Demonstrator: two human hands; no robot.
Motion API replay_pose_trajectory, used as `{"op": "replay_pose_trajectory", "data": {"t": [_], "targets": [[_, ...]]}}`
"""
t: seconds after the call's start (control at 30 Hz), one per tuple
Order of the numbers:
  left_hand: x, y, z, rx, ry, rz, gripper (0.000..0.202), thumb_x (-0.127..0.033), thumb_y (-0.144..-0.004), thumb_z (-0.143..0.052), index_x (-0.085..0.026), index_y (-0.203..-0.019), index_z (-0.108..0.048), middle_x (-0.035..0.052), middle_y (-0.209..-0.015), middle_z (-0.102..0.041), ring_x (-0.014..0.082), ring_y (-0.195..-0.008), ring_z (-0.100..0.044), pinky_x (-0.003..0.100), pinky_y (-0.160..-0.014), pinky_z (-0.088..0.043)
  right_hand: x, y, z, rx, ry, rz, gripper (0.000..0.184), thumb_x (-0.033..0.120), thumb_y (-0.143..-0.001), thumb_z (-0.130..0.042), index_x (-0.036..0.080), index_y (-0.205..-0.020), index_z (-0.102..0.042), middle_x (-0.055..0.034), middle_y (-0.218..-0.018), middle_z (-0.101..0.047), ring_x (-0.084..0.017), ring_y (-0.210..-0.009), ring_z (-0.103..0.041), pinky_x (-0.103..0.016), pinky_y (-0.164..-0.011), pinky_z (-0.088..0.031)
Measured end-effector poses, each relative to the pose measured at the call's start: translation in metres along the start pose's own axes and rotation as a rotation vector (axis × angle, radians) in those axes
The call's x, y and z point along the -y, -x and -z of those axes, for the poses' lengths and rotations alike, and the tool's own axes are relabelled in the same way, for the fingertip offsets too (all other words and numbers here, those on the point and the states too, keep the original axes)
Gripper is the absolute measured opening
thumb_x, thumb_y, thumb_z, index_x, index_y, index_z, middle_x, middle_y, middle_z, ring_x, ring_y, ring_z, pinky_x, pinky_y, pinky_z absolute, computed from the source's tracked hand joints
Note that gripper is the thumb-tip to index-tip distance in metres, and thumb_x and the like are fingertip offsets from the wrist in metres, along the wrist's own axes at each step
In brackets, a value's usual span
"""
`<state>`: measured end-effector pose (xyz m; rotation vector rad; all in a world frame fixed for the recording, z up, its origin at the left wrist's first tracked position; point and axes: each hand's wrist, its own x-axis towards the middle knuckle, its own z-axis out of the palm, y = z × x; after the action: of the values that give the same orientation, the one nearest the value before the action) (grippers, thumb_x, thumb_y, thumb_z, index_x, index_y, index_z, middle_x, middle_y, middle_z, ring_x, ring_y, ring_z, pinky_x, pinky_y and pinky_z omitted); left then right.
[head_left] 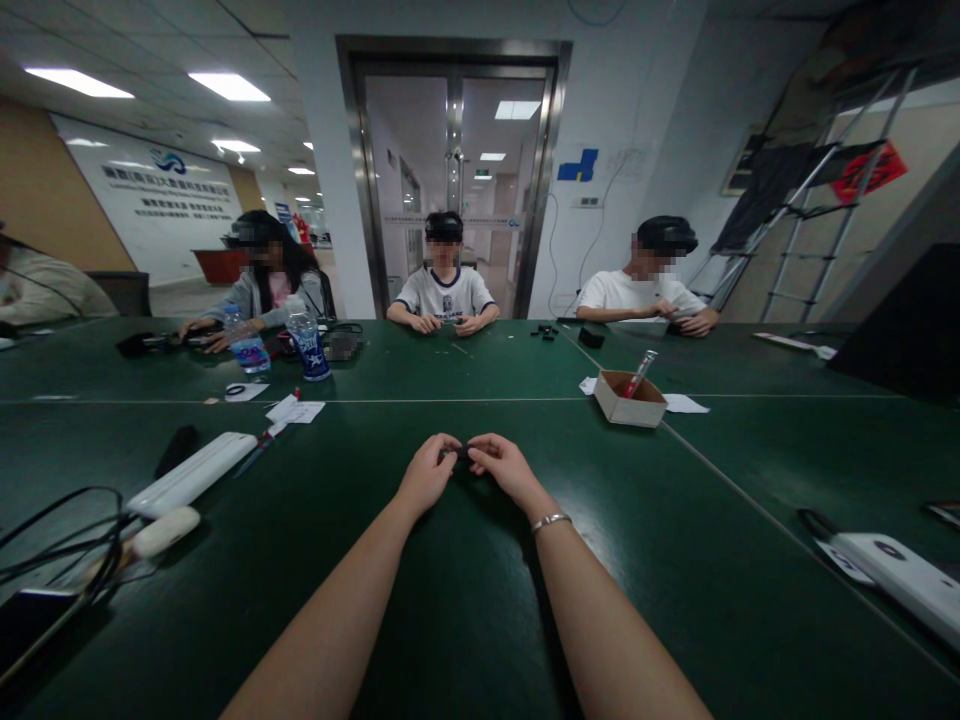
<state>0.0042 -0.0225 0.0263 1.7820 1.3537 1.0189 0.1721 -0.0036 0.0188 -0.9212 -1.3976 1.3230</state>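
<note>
My left hand point(426, 473) and my right hand point(504, 466) meet over the middle of the green table point(480, 600). Both pinch a small black object point(463, 455) between their fingertips; it is too small to name. The fingers of each hand are curled closed around it. A thin silver bracelet point(551, 520) sits on my right wrist. Both forearms stretch out from the bottom edge.
A small cardboard box point(628, 399) with a red pen stands at right centre. White power strips lie at left point(191, 472) and lower right point(900, 578), with black cables point(67, 545). Two water bottles point(307, 340) stand far left. Three people sit across the table.
</note>
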Motion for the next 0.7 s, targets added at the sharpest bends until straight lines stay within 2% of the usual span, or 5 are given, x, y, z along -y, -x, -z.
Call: {"op": "replay_pose_trajectory", "data": {"t": [0.23,0.43,0.7], "targets": [[0.0018,-0.0009,-0.0018,-0.005,-0.016,0.014,0.028,-0.038,-0.088,-0.038,-0.020,-0.098,-0.057,0.0012,-0.082,-0.061,0.0125,-0.065,-0.055,0.025,-0.063,-0.044,-0.0023,-0.0007,0.0000,-0.010,-0.005,-0.002,0.036,0.037,-0.065,-0.076,0.014,-0.088,-0.061,-0.0003,-0.067,-0.063,-0.012,-0.058,-0.059,-0.024,-0.055,-0.047],[0.0045,-0.0025,-0.0019,0.002,0.039,0.001,0.024,-0.032,-0.085,-0.042,-0.020,-0.099,-0.057,0.0030,-0.097,-0.061,0.0118,-0.066,-0.055,0.025,-0.062,-0.045,-0.0032,-0.0013,0.0000,-0.011,-0.002,-0.002,0.035,0.037,-0.065,-0.076,0.015,-0.087,-0.061,0.0002,-0.066,-0.062,-0.012,-0.058,-0.059,-0.025,-0.056,-0.047],[0.0014,-0.0002,-0.0007,0.010,-0.041,0.019,0.031,-0.040,-0.088,-0.036,-0.020,-0.098,-0.057,-0.0004,-0.075,-0.059,0.0130,-0.065,-0.055,0.025,-0.063,-0.043,-0.0018,-0.0001,0.0002,-0.008,0.002,-0.001,0.035,0.037,-0.066,-0.076,0.015,-0.088,-0.061,-0.0003,-0.067,-0.062,-0.013,-0.059,-0.059,-0.025,-0.057,-0.048]]}}
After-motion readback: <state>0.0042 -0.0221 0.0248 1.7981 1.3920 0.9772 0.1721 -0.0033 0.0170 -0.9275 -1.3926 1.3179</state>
